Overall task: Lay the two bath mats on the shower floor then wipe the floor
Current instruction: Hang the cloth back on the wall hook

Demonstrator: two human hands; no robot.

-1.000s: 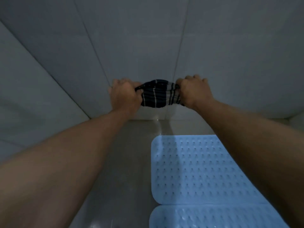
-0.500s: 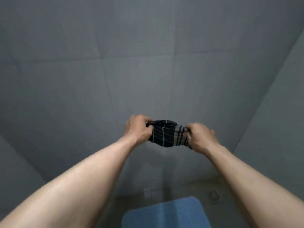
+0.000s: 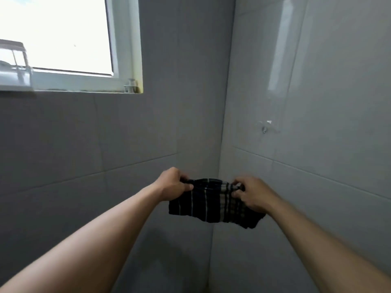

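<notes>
A dark striped cloth (image 3: 211, 203) hangs between my two hands at chest height, in front of the tiled corner of the shower. My left hand (image 3: 173, 183) grips its upper left edge with curled fingers. My right hand (image 3: 251, 193) pinches the upper right edge, fingers bunched in the fabric. The cloth sags below the hands, its lower right corner drooping. The bath mats and the shower floor are out of view.
Grey wall tiles (image 3: 84, 144) fill the left side and glossy tiles (image 3: 317, 187) the right, meeting in a corner. A bright window (image 3: 55, 34) sits at the upper left. A small wall hook (image 3: 264, 126) is on the right wall.
The view has swung upward from the floor to the walls and window, so the blue mats have dropped out of sight. Both hands kept hold of the cloth, which now hangs looser and wider.
</notes>
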